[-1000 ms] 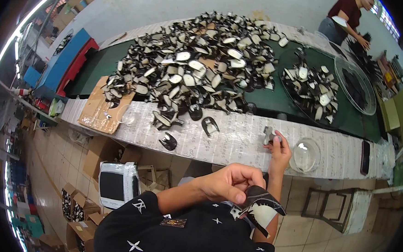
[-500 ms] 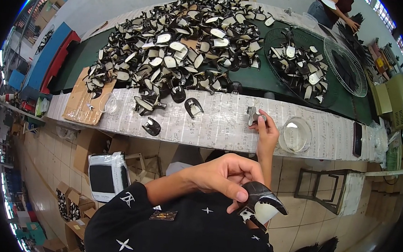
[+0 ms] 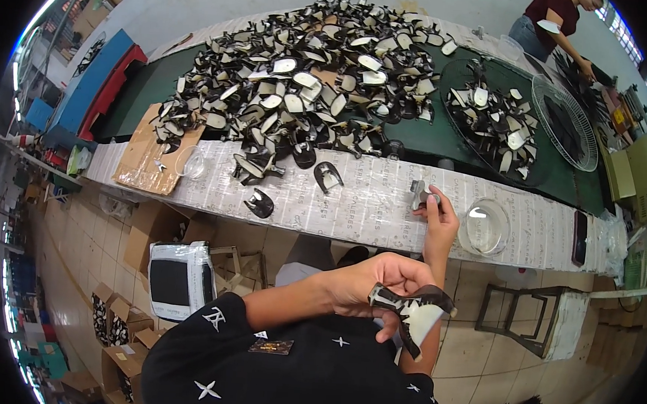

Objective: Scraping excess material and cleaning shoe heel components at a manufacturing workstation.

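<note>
Close to my chest, my left hand (image 3: 378, 283) is closed around a black shoe upper (image 3: 419, 317) with a cream lining. The upper is tilted, so its lining and its dark, narrow ends show. Beyond it, over the front of the table, my right hand (image 3: 439, 218) pinches a small grey object (image 3: 419, 194) that looks like metal; its exact kind cannot be made out. A clear round bowl (image 3: 485, 225) stands just right of that hand. Two loose uppers, one black (image 3: 259, 202) and one with cream inside (image 3: 329, 178), lie on the covered table to the left.
A big heap of shoe uppers (image 3: 301, 82) covers the green belt (image 3: 134, 90). More fill a dark round basket (image 3: 491, 120) at right. A phone (image 3: 579, 238) lies at the table's right end. A stool (image 3: 516, 317) stands below. A co-worker (image 3: 553, 27) stands at far right.
The upper in my left hand has turned, now showing more of its lining and narrow ends instead of its black outside. My right hand keeps the grey object. The whole view has shifted slightly.
</note>
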Demonstrator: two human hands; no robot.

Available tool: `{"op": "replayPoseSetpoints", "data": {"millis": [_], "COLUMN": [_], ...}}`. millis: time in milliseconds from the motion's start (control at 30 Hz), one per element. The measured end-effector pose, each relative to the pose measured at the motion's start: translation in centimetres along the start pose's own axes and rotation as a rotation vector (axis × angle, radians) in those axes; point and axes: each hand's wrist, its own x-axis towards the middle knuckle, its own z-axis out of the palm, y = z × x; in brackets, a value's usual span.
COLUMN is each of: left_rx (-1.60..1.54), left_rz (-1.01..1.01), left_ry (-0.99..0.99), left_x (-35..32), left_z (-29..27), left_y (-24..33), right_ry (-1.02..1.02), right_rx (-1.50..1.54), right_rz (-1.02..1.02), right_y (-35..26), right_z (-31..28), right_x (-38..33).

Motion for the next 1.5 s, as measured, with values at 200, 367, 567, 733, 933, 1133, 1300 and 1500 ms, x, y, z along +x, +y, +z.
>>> {"op": "replayPoseSetpoints", "data": {"millis": [200, 367, 567, 733, 933, 1133, 1300, 1500], "left_rx": [-0.023, 0.699, 2.230, 2.470, 2.498, 2.554, 2.422, 2.132], "left_rz": [0.081, 0.288, 0.748, 0.477, -0.165, -0.083, 0.220, 0.681], "left_ry": [-0.054, 0.030, 0.268, 0.547, 1.139, 1.018, 1.077, 1.173], "left_x": [0.1, 2.2, 14.9, 18.9, 10.0, 4.1, 4.1, 5.6], "left_z": [-1.1, -0.9, -0.4, -5.0, -16.1, -20.5, -20.6, -19.9], "left_y": [-0.7, 3.8, 12.3, 15.7, 18.0, 15.4, 16.7, 16.7], "right_ry": [0.013, 0.043, -0.007, 0.005, -0.016, -0.011, 0.003, 0.034], "right_rx": [-0.022, -0.113, -0.051, 0.026, 0.020, 0.053, 0.049, 0.022], "right_rz": [0.013, -0.053, -0.025, -0.046, -0.044, -0.015, -0.032, -0.040], "right_y": [-0.1, 0.8, 1.5, 1.4, 1.0, 0.9, 0.4, 0.4], "right_z": [-0.1, 0.0, -0.3, -0.7, -0.7, -0.4, -0.4, -0.2], "right_x": [0.1, 0.6, 0.7, 0.5, 0.4, 0.7, 0.1, -0.1]}}
